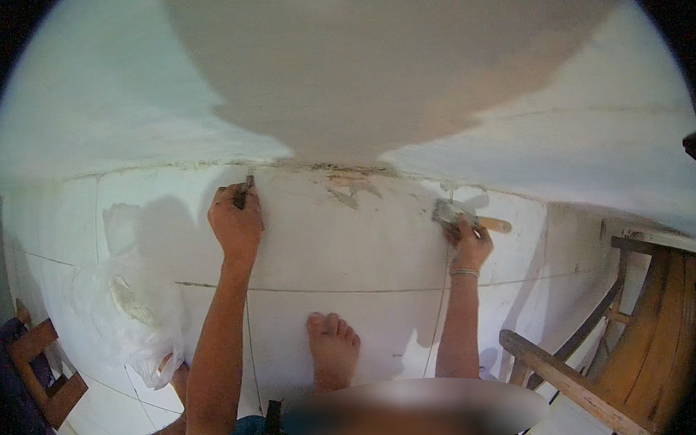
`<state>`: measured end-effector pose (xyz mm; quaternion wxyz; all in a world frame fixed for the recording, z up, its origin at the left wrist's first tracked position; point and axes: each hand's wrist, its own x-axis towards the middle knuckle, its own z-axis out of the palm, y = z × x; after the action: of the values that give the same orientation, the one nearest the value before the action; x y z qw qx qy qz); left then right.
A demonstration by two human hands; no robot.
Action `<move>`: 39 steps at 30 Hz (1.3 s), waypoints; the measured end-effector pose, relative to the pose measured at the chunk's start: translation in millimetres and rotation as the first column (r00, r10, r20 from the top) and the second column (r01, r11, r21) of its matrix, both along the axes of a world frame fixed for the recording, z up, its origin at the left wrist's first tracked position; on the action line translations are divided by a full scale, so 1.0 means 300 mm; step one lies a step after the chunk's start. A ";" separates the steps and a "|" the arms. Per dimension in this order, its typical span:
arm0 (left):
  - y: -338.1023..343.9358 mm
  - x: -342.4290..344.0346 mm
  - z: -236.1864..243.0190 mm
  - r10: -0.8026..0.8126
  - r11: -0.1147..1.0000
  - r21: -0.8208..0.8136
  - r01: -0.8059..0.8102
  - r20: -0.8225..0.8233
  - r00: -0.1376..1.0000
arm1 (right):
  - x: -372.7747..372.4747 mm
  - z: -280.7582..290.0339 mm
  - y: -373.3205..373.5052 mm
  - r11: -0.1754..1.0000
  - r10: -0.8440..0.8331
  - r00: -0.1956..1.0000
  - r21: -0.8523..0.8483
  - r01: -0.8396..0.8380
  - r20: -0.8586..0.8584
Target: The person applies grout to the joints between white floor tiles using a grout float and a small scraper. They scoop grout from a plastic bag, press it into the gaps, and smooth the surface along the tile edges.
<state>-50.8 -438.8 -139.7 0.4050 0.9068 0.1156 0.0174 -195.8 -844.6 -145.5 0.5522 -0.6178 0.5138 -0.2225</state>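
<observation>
My left hand point(235, 218) is closed around a small dark tool point(244, 193), whose narrow tip reaches the joint where the wall meets the floor. Most of that tool is hidden by my fingers. Farther right, my right hand point(469, 246) grips a putty knife near its blade; the pale wooden handle point(495, 224) points right. Grey paste point(446, 211) appears to cover its blade end, close above the tiles. Between both hands, a rough patch of crumbled filler point(350, 192) lies along the wall's base.
A clear plastic bag point(150, 341) holding whitish material sits on the white tiled floor point(326, 255) at left. My bare foot point(334, 347) stands between my arms. A wooden chair point(650, 334) is at right, and a brown wooden frame point(48, 371) at far left. The pale wall point(133, 87) rises ahead.
</observation>
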 end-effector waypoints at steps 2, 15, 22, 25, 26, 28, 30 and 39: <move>-0.067 -0.023 -0.008 0.008 0.999 -0.051 -0.010 -0.033 0.999 | 0.047 -0.033 0.068 0.993 0.087 0.992 0.078 -0.094 0.089; -0.392 -0.114 0.016 -0.142 0.984 -0.080 0.160 0.200 0.970 | 0.260 0.057 0.443 0.858 0.487 0.869 -0.234 -0.458 0.087; -0.390 -0.118 0.014 -0.181 0.973 -0.127 0.193 0.101 0.978 | 0.283 0.119 0.437 0.033 0.781 0.482 -0.746 -0.666 -0.396; -0.369 -0.115 0.020 -0.173 0.978 -0.095 0.184 0.109 0.979 | 0.264 0.131 0.409 0.016 0.834 0.428 -0.761 -0.649 -0.347; -0.352 -0.110 0.022 -0.179 0.979 -0.076 0.188 0.113 0.977 | 0.246 0.133 0.393 0.306 0.818 0.541 -0.649 -0.697 -0.195; -0.319 -0.095 0.023 -0.165 0.980 -0.086 0.181 0.161 0.973 | 0.196 0.131 0.359 0.787 0.596 0.803 -0.182 -0.590 -0.026; -0.288 -0.062 0.018 -0.119 0.977 -0.140 0.158 0.251 0.961 | 0.160 0.110 0.340 0.920 0.392 0.915 -0.034 -0.391 0.099; -0.353 -0.059 -0.003 -0.168 0.966 -0.198 0.167 0.014 0.986 | 0.195 -0.009 0.415 0.930 0.355 0.923 0.044 -0.365 0.146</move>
<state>-68.4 -544.8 -140.7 0.4931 0.8685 0.0403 -0.0299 -137.1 -720.1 -148.2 0.6387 -0.6652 0.3604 -0.1402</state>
